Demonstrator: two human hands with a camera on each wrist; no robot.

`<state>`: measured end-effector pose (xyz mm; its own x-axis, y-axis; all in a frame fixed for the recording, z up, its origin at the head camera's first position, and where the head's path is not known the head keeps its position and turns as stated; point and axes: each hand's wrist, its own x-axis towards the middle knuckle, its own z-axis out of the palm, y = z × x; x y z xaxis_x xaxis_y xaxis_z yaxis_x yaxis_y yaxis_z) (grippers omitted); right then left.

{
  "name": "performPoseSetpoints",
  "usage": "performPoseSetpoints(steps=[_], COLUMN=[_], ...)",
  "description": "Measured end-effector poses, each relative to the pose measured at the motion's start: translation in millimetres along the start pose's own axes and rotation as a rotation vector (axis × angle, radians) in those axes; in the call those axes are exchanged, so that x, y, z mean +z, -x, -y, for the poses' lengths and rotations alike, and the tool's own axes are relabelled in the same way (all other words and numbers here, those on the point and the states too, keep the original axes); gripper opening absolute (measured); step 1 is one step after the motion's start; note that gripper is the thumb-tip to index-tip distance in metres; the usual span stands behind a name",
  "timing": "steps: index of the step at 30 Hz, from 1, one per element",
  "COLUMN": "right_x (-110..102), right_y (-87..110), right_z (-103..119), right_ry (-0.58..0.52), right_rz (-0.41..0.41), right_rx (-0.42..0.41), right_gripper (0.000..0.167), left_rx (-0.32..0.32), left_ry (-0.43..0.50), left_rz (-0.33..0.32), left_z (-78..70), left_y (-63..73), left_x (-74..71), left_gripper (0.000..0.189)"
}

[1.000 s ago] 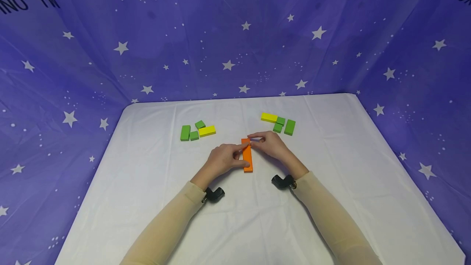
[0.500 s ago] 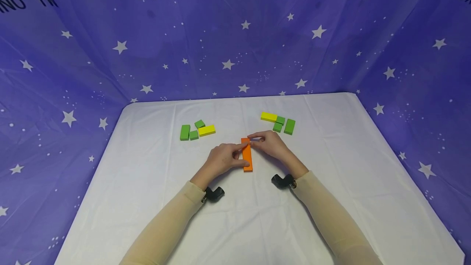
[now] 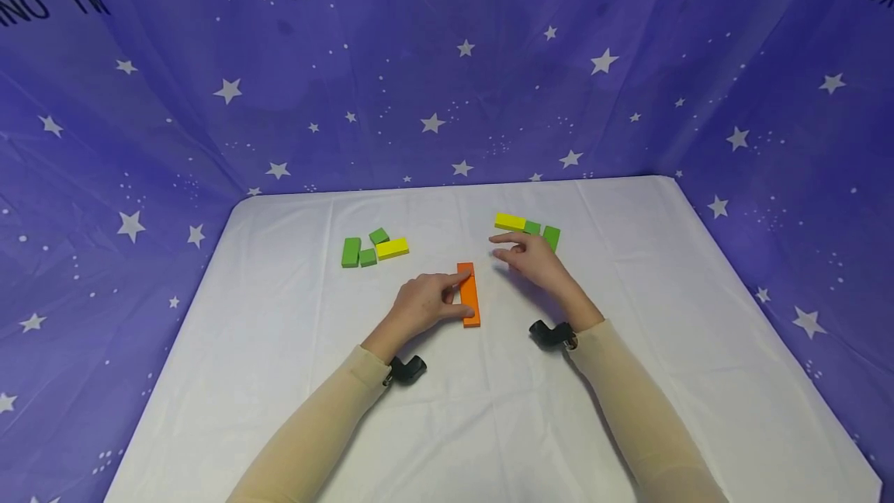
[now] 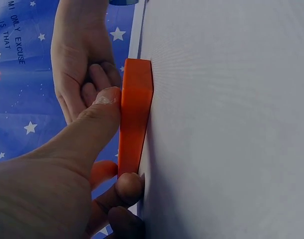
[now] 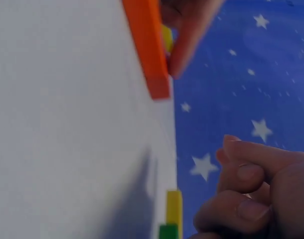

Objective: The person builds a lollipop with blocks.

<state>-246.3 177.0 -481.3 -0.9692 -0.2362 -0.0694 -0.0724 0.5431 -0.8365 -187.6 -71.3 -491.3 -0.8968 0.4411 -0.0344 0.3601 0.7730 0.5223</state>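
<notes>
Your left hand [image 3: 424, 300] is steadying the orange block [image 3: 469, 295] on the table [image 3: 461, 433], thumb and finger spread.
Your right hand [image 3: 532, 258] is hovering, fingertips parted, holding nothing; the block is likely feeling light and stiff, suiting a pinch across its long sides.

Downward head view, close wrist views, orange block [image 3: 469, 293] shared

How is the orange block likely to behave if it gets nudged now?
The orange block looks rigid, with straight edges. It probably won't roll or tip easily, since it lies flat and has squared ends. Its smooth-looking faces might let it slide, though wrinkles in the white cloth could add drag.
</notes>
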Motion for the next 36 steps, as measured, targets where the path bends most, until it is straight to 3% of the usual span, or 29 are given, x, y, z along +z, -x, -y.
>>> performPoseSetpoints(steps=[7, 14, 21, 36], right_x=[-39.3, -63.3, -65.1, -55.5], right_y=[1.4, 3.1, 0.3, -2.1], right_z=[-10.3, -28.6, -38.9, -42.0], right_ry=[-0.073, -0.021, 0.036, 0.098], right_rz=[-0.114, -0.181, -0.157, -0.129], right_rx=[0.001, 0.045, 0.105, 0.125], right_gripper=[0.041, 0.044, 0.042, 0.043], left_rx=[0.001, -0.004, 0.000, 0.004], left_ry=[0.020, 0.030, 0.016, 0.015], left_rz=[-0.008, 0.002, 0.001, 0.008], left_z=[0.4, 0.3, 0.2, -3.3], left_y=[0.4, 0.4, 0.9, 5.1], left_x=[0.5, 0.7, 1.0, -0.2], left_gripper=[0.083, 0.084, 0.084, 0.083])
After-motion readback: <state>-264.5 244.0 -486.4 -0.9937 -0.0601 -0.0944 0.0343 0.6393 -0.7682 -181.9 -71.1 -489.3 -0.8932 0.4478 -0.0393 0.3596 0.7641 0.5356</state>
